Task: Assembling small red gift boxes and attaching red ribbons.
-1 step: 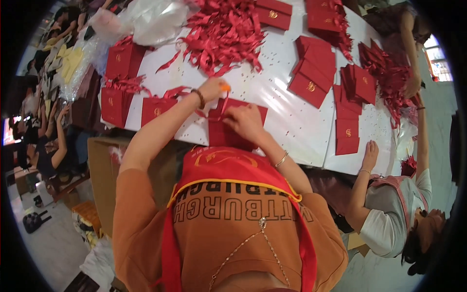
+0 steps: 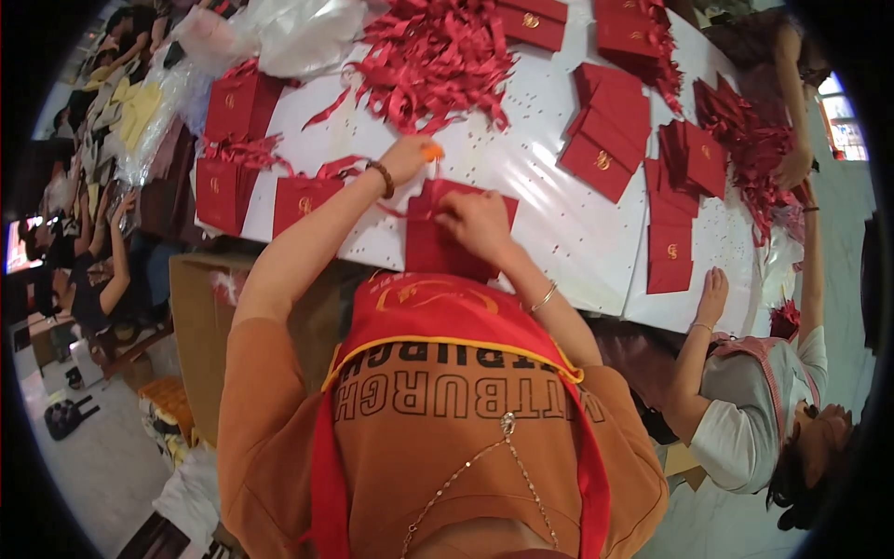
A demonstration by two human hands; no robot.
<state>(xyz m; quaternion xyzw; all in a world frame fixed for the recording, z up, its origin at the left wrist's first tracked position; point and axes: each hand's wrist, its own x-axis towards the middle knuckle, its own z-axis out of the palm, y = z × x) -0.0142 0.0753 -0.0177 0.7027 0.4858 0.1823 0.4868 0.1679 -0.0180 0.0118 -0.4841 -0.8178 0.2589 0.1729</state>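
A dark red paper bag (image 2: 438,250) lies on the white table right in front of me. Above its upper left corner, my left hand (image 2: 404,160) is closed in a pinch, with a small orange piece (image 2: 431,152) at its fingertips that I cannot identify. A thin red ribbon (image 2: 438,177) runs down from these fingertips toward the bag. My right hand (image 2: 477,220) rests over the bag's upper part, thumb and fingers pinched at the ribbon; its exact grip is partly hidden.
A big heap of red ribbons (image 2: 433,61) lies beyond my hands. More red bags stand at the left (image 2: 223,194) and lie in stacks at the right (image 2: 601,154). An open cardboard box (image 2: 209,321) sits below the table's left edge. A co-worker (image 2: 745,401) works at the right.
The view has shifted slightly. The ribbon loop between my hands looks smaller, and my right hand's fingers have turned a little. Both hands stay near the bag's upper edge.
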